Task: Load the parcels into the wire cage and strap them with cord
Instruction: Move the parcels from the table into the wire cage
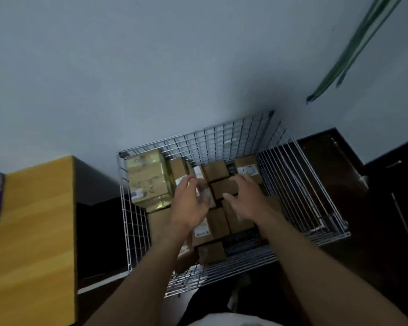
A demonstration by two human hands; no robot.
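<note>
Parcels (218,223): brown cardboard boxes of mixed sizes, several with white labels, packed close together on the bottom of the wire cage (222,135).

Wire cage: open at the top, its far side against the pale wall (127,78), straight below you.

Large taped box (149,180): yellowish and glossy with tape, standing in the cage's far left corner, taller than its neighbours.

Small brown box (223,188): middle of the load, between your two hands.

Your left hand (190,205): inside the cage, over the parcels just right of the large taped box; the fingers are blurred, so you cannot tell whether they hold anything.

Your right hand (247,198): inside the cage, fingers spread wide at the right side of the small brown box, thumb at its near edge.

Green cord (353,50): hanging against the wall, upper right, well apart from the cage.

Wooden table (33,231): yellow top, left of the cage.
</note>
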